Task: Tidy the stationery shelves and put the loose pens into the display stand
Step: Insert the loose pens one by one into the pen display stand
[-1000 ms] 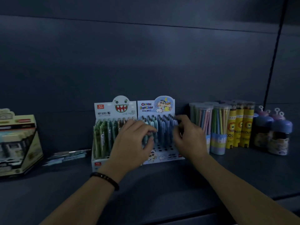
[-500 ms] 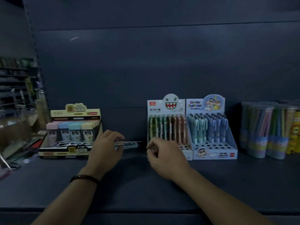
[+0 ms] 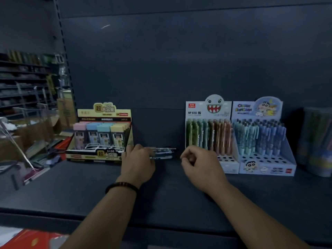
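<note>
- Dark-grey shelf, bearing all below.
- Display stand, monster-faced, right of centre.
- Right hand, before stand; fingers curled together, nothing seen in them.
- Left hand, fingers over pen ends; grip cannot be told.
- Loose pens, flat on shelf, left of stand.

Shelf: box is sitting at left; pens are lying just right of it, left hand curling over their left ends; left stand and right stand are standing side by side further right, right hand hovering before the left stand; tubs are standing far right.

Loose pens half hidden behind left hand; tubes (right edge) blurred.
</note>
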